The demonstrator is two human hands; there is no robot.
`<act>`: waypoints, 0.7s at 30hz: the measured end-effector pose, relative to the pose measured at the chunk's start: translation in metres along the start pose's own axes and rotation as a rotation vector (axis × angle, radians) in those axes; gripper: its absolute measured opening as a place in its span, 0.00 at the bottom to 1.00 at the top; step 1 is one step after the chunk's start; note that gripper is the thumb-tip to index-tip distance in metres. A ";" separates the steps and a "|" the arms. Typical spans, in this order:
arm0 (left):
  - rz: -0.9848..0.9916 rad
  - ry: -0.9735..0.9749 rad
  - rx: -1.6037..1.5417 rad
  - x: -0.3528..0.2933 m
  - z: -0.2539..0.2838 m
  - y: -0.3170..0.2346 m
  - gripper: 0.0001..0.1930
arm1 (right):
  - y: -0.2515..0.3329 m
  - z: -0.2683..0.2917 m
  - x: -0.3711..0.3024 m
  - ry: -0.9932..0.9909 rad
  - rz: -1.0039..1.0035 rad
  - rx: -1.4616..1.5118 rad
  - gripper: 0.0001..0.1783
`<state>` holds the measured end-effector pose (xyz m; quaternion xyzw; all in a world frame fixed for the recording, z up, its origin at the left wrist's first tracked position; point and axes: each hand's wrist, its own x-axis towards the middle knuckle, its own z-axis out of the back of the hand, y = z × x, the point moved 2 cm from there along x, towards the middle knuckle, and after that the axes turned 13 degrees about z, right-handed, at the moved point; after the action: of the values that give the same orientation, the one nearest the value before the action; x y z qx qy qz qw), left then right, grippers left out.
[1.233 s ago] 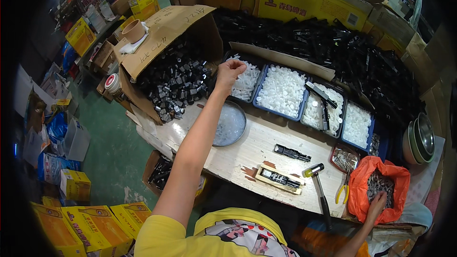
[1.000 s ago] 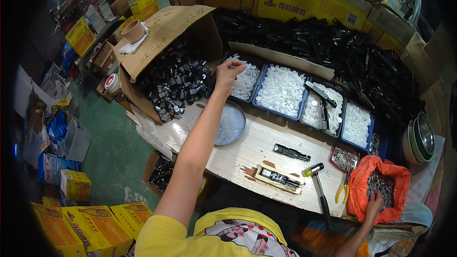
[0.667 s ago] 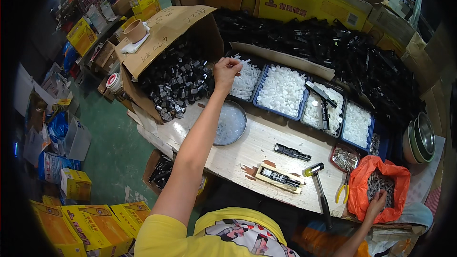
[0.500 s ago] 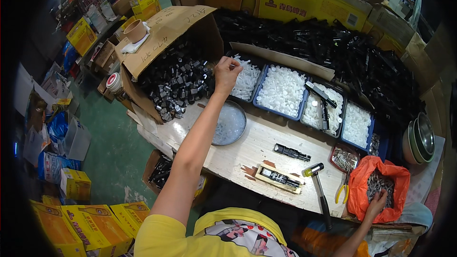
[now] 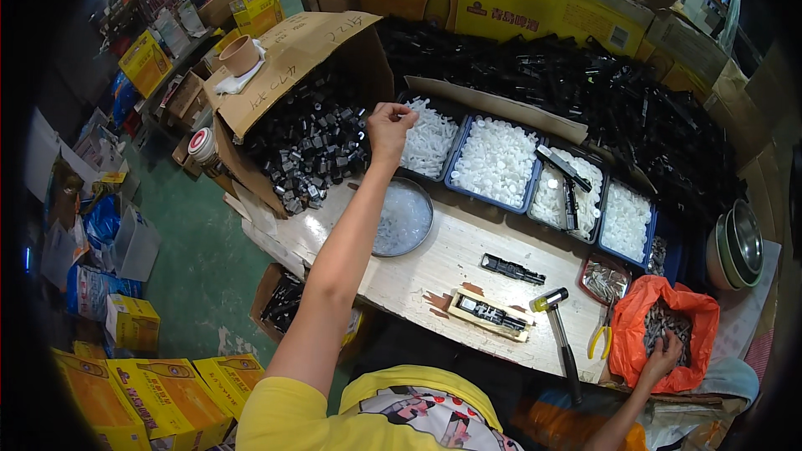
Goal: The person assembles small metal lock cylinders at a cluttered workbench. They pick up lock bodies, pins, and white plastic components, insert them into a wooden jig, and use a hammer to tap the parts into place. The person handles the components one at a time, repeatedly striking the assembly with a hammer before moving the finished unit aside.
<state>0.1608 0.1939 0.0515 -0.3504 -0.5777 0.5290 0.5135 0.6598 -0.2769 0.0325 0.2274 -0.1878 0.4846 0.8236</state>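
My left hand (image 5: pixel 389 134) is raised by the near left edge of a dark tray (image 5: pixel 449 144) of thin white plastic sticks (image 5: pixel 430 140). Its thumb and fingertips are pinched together; whatever is between them is too small to make out. On the right, my right hand (image 5: pixel 662 361) reaches into an orange plastic bag (image 5: pixel 626 351) of small grey metal parts (image 5: pixel 666 326). Its fingers curl against the parts, and what they grip is hidden. A black part sits in a wooden fixture (image 5: pixel 455 311), with another black part (image 5: pixel 512 267) just beyond it.
A hammer (image 5: pixel 561 334) and yellow-handled pliers (image 5: pixel 598 342) lie right of the fixture. A round metal pan (image 5: pixel 431 221) stands below my left forearm. Blue trays (image 5: pixel 489 199) of white pieces line the back. Left is a cardboard box (image 5: pixel 251 104) of dark metal pieces; black parts (image 5: pixel 585 83) are heaped behind.
My left hand has shifted slightly left, away from the white sticks, still pinched. My right hand stays in the orange bag, with only slight finger movement.
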 end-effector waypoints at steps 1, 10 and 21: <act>0.086 0.032 -0.088 0.000 0.000 -0.005 0.05 | 0.002 0.002 0.001 0.024 -0.009 -0.012 0.14; 0.640 0.389 -0.644 -0.006 -0.001 0.010 0.07 | -0.007 -0.005 -0.003 -0.041 0.000 0.004 0.15; 0.769 0.644 -0.793 -0.047 -0.009 -0.022 0.14 | -0.009 -0.008 -0.002 0.016 0.020 0.034 0.14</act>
<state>0.1837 0.1472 0.0610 -0.8374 -0.3795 0.2897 0.2662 0.6677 -0.2774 0.0229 0.2354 -0.1752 0.4978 0.8161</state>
